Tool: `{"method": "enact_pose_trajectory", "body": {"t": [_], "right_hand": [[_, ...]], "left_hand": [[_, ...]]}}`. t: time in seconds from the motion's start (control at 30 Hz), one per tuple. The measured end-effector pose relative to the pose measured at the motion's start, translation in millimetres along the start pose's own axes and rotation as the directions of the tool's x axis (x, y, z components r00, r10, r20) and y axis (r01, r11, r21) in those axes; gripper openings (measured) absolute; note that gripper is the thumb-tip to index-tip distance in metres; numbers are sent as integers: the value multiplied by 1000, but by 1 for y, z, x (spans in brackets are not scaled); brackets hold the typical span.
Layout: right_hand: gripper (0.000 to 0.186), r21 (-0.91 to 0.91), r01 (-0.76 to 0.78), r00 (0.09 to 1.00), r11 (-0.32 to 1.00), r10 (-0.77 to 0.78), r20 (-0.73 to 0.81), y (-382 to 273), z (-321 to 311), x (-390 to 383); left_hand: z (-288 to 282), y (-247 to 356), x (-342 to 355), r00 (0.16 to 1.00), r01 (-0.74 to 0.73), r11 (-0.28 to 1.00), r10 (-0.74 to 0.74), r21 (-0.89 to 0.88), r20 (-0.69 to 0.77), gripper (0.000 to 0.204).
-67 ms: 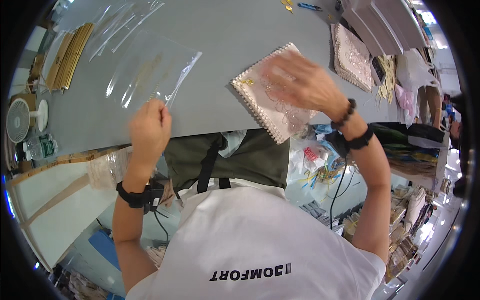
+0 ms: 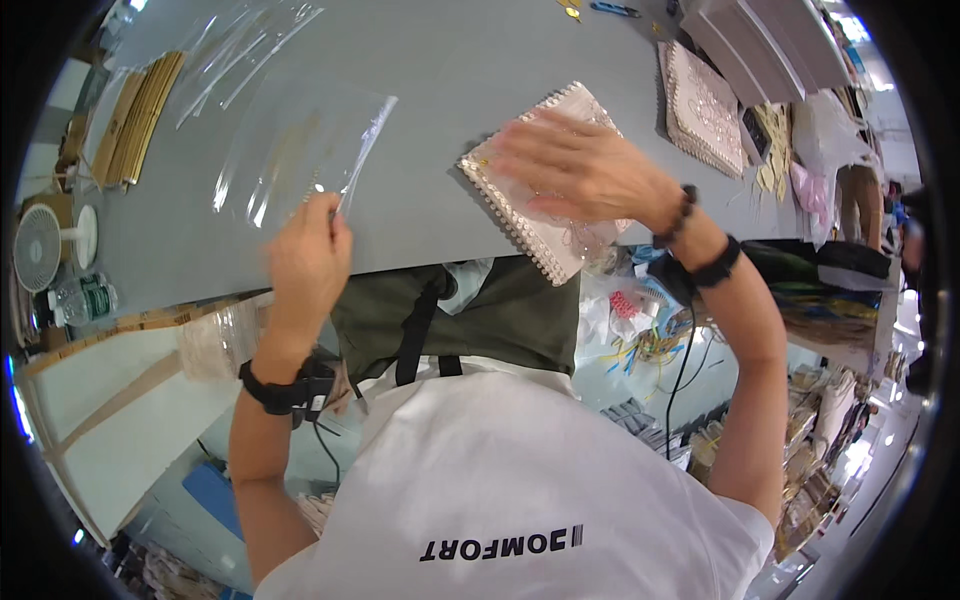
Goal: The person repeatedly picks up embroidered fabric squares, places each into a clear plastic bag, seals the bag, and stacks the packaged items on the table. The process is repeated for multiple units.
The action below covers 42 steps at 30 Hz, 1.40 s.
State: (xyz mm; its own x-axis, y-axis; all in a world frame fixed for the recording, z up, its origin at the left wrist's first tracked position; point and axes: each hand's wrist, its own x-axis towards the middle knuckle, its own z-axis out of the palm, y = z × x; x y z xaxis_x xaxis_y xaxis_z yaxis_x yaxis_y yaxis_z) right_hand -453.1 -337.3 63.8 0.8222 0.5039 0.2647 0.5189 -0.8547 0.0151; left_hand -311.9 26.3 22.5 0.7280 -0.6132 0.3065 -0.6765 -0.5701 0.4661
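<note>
My left hand (image 2: 308, 255) is closed at the near edge of a clear plastic bag (image 2: 290, 150), with thumb and fingers pinched together on it. A short gold chain-like strip (image 2: 312, 186) shows by the fingertips; I cannot tell whether it is in the bag. To the right lies a pale pink square cloth piece (image 2: 510, 205) with a pearl-beaded edge and embroidered beadwork, its near corner overhanging the table's edge. My right hand (image 2: 585, 170) is over it, palm down, fingers stretched out and somewhat blurred. A small gold piece (image 2: 483, 163) is at the cloth's left corner.
More clear bags (image 2: 245, 60) lie at the far left beside a stack of brown card pieces (image 2: 150, 120). A small white fan (image 2: 40, 245) and a water bottle (image 2: 82, 298) stand left. At right are stacked pink beaded cloths (image 2: 700, 115) and white boxes (image 2: 765, 50).
My right hand has swept left across the pink cloth, toward its beaded left edge. My left hand has shifted slightly right, still at the bag's near edge.
</note>
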Motion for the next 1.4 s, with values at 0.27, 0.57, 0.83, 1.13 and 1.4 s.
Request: {"method": "enact_pose_trajectory", "body": {"t": [0.27,0.57,0.83,1.13,1.4], "right_hand": [[62,292,-389,876,874,449,-176,-5,66,42],[53,459,-525,775,717,626,-92,-61,54,19],[54,565,-400,824,722,553,-122,-72,65,58],[69,364,-521,826,772,563,-12,-82,74,92],[66,441,15,998,897,15,-65,-110,76,115]], "left_hand": [[44,80,18,924,-186,979,202,-81,326,77],[55,70,46,994,32,978,-9,-208,111,46],[55,54,65,869,460,747,-270,-479,414,13],[40,43,67,995,-82,875,46,-476,-87,20],[29,3,112,901,-10,911,187,-412,392,13]]}}
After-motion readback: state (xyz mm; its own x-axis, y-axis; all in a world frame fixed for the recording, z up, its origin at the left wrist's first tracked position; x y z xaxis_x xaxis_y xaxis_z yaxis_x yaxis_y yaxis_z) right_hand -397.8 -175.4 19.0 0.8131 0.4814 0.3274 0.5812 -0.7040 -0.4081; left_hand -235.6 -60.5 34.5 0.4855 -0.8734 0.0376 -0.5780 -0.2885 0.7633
